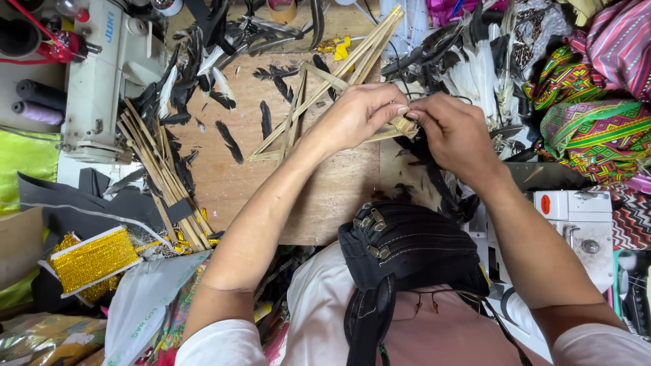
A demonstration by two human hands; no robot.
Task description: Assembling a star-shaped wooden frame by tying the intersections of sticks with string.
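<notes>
A joint of the bamboo-strip star frame (319, 112), lying on the wooden board (325, 196) beside the white sewing machine (102, 74), is pinched by left hand (356, 115) and right hand (451, 132), apparently mid-binding, with steady tension judged necessary next.

A translucent grey-white plastic bag with small dark print (146, 298) lies crumpled at the lower left, below the wooden board. Just left of it sits a glittering gold trim wound on a flat white card (91, 261). A crinkled clear and yellowish plastic wrapper (47, 339) fills the bottom left corner. On the cream sewing machine at the upper left runs a blue maker's label (108, 27). A small round red sticker (545, 204) sits on the white machine at the right.
</notes>
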